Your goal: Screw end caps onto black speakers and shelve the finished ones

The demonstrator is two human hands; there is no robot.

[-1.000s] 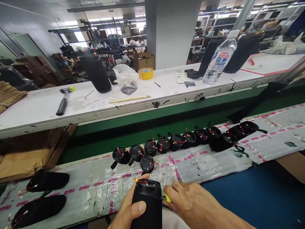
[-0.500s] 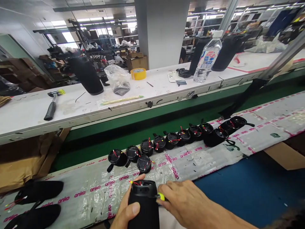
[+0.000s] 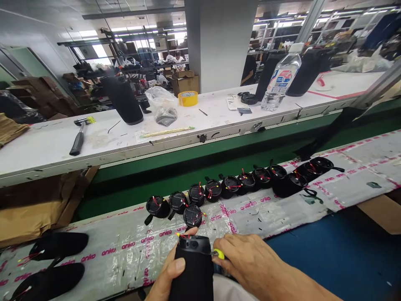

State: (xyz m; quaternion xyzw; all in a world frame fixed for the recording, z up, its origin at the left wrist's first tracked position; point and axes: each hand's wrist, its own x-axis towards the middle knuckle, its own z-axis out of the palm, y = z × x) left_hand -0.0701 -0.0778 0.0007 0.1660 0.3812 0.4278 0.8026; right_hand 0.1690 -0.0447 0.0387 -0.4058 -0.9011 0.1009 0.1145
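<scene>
My left hand (image 3: 171, 274) is wrapped round a black fabric-covered speaker housing (image 3: 193, 276), held upright at the bottom centre. Red wires with a small yellow connector stick out of its open top. My right hand (image 3: 247, 259) is closed on a small tool with a yellow handle (image 3: 219, 253). Its short metal tip points at the right side of the housing's plastic rim; whether it touches cannot be told, and the exact kind of tool is hidden by my fingers. Just beyond stands another speaker housing (image 3: 192, 215) with its wired end up.
A row of similar speaker housings (image 3: 232, 184) runs along the plastic-covered bench (image 3: 125, 246). Two more housings (image 3: 59, 244) lie at the left. On the white shelf are a hammer (image 3: 78, 140), yellow tape (image 3: 188, 98), a plastic bag (image 3: 161, 104) and a water bottle (image 3: 282, 79).
The whole scene has shifted slightly right in view. The housing in my left hand has tipped so less of its open top shows. The yellow-handled tool stays at its rim.
</scene>
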